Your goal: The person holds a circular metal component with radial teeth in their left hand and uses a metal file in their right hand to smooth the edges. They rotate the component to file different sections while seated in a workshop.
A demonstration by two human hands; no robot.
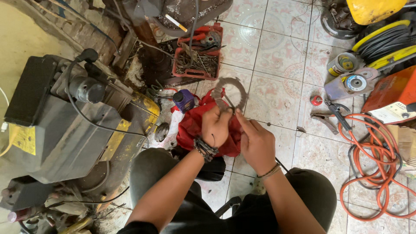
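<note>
My left hand [216,126] grips the lower edge of a flat grey ring-shaped disc [229,92] with notched rim, held up over the tiled floor. My right hand [256,141] is next to it, its index finger stretched up toward the ring's lower right edge. A thin metal piece crosses the ring's opening near my fingers. Under both hands lies a red cloth [190,128]. A beaded bracelet is on my left wrist, a thin band on my right.
A grey and yellow machine [65,125] fills the left side. A red tray of tools [197,54] and a small purple bottle [183,99] lie beyond the cloth. An orange cable coil [372,169], pliers [325,119], grinding discs [355,82] and an orange box [392,95] are at the right.
</note>
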